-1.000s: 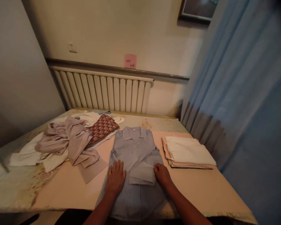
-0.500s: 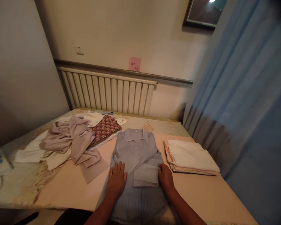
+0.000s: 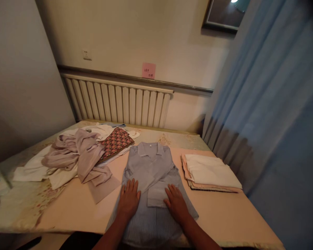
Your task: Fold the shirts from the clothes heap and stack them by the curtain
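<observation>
A grey-blue collared shirt [image 3: 152, 165] lies spread in front of me, its collar pointing away and its hem near the front edge of the table. One sleeve is folded across the body, with its cuff [image 3: 155, 197] at the middle. My left hand [image 3: 129, 198] rests flat on the shirt's left side, fingers stretched out. On the right, my right hand [image 3: 176, 203] lies flat with fingers apart, touching the cuff and the cloth beside it. Neither hand grips anything.
A heap of loose clothes [image 3: 75, 152], mauve and white, lies left beside a red patterned cloth [image 3: 116, 143]. To the right is a stack of folded clothes [image 3: 211, 172], white on top. A radiator [image 3: 120, 100] stands behind the table; a blue curtain [image 3: 250, 121] hangs at right.
My right hand has gone from the shirt's right edge, fingers curled, to lying flat on the cuff, further left. My left hand has stayed in place.
</observation>
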Demonstrator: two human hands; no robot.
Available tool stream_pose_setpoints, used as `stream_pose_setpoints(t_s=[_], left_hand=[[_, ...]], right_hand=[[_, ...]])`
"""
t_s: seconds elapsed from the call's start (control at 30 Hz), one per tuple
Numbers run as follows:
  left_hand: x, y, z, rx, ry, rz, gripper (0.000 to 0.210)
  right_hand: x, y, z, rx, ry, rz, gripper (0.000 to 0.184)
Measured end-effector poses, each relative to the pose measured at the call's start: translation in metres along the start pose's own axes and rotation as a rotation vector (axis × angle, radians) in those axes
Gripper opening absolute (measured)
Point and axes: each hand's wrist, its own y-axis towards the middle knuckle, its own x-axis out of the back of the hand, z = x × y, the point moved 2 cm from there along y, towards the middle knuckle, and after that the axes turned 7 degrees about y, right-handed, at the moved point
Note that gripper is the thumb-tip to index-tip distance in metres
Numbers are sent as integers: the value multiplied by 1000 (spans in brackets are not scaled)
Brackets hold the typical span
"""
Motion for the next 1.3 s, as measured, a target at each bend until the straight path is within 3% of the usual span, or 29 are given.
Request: stream_pose_setpoints(t_s=[0.1, 0.33, 0.5, 0.77, 1.3], left_hand=[[2, 0, 0, 0, 1, 3, 50], [3, 0, 0, -3, -16, 2, 51], [2, 1, 0, -6, -13, 6, 50], [-2, 0, 0, -11, 15, -26, 49], [3, 1, 0, -5, 29, 32, 51]], right_hand=[[11, -3, -7, -63, 104, -66, 41], [43, -38, -51, -413, 153, -330, 43], [49, -65, -64, -632, 228, -280, 44], [45, -76, -60, -646, 315, -338, 41], [48, -77, -57, -653, 316, -284, 42]])
